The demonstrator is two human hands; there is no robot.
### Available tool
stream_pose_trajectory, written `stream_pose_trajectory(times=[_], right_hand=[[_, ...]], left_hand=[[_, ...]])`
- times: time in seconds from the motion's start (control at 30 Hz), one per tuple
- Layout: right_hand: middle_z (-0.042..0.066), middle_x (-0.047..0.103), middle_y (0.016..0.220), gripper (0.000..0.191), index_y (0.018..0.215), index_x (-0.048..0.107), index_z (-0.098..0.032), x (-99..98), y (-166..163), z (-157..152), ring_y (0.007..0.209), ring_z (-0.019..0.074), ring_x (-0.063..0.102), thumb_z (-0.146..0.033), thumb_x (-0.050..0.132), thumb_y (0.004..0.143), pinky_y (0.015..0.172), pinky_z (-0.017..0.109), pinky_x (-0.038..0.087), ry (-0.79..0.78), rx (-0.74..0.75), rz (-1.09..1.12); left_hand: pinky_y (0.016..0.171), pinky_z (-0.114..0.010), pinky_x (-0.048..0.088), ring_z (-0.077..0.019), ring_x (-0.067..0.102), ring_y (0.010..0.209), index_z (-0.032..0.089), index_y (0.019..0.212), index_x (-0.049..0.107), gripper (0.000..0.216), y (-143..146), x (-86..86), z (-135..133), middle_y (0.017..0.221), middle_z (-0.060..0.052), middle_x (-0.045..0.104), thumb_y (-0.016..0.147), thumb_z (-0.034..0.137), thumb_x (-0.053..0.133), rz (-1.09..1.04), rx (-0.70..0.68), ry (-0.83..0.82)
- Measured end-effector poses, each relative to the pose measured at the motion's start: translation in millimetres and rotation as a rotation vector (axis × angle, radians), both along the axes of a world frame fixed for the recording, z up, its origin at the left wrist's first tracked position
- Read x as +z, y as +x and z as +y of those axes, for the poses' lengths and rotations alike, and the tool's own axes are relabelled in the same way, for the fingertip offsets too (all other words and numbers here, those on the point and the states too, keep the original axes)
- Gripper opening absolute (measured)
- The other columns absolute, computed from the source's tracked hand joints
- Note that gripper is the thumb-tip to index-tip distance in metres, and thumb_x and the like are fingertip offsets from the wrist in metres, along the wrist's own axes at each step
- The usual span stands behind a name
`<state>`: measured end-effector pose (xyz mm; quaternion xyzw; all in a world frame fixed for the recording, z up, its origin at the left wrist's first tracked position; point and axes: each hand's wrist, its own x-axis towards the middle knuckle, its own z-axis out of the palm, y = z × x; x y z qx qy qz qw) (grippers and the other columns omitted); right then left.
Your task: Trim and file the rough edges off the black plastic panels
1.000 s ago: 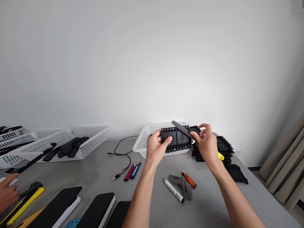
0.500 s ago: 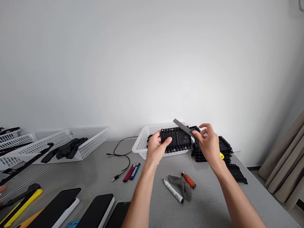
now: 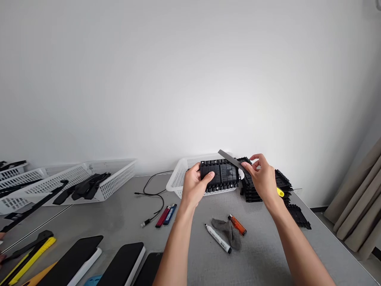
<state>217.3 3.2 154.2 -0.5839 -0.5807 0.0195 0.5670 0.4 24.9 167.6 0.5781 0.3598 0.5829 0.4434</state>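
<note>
Over the near side of a white basket (image 3: 175, 180), my left hand (image 3: 193, 186) grips a black plastic tray (image 3: 220, 174) with toothed long edges, its thumb lying on the face. My right hand (image 3: 262, 176) is closed around a flat grey file (image 3: 230, 159), which slants up to the left across the tray's upper right corner. A yellow handle end (image 3: 280, 192) shows behind the right wrist, in line with the file. Right of the basket, partly behind the right hand, stands a stack of similar black trays (image 3: 251, 194).
A marker (image 3: 218, 238), a grey cloth (image 3: 228, 230) and an orange lighter (image 3: 237, 225) lie between my forearms. Two more lighters (image 3: 166, 215) and a black cable (image 3: 145, 193) are left. Phones (image 3: 122, 264) and a yellow cutter (image 3: 32, 260) lie nearer. One tray (image 3: 299, 216) lies right.
The tray has shifted slightly left and tilted a little in my left hand. The file and my right hand have moved slightly right. Both grips stay the same.
</note>
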Motion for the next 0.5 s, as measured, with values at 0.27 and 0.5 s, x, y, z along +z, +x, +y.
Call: stream_pose_trajectory(times=[0.27, 0.5], right_hand=[[-0.003, 0.052, 0.064, 0.045, 0.095, 0.056, -0.021, 2.7, -4.9, -5.2, 0.049, 0.0116, 0.041, -0.066, 0.054, 0.087, 0.050, 0.024, 0.031, 0.000, 0.038, 0.042], [-0.005, 0.048, 0.068, 0.054, 0.116, 0.049, -0.020, -0.2, -18.7, -7.4, 0.054, 0.0135, 0.045, -0.065, 0.054, 0.087, 0.054, 0.024, 0.035, -0.007, 0.017, -0.068]], left_hand=[[0.082, -0.034, 0.053, -0.0252, 0.071, 0.089, 0.014, 0.102, 0.065, 0.046, 2.1, -2.7, 2.7, 0.090, -0.010, 0.075, 0.064, 0.035, 0.080, 0.006, 0.020, -0.020], [0.080, -0.033, 0.054, -0.0255, 0.072, 0.089, 0.015, 0.104, 0.065, 0.045, 2.8, -4.4, 1.1, 0.091, -0.009, 0.075, 0.067, 0.036, 0.079, 0.027, -0.020, 0.004]])
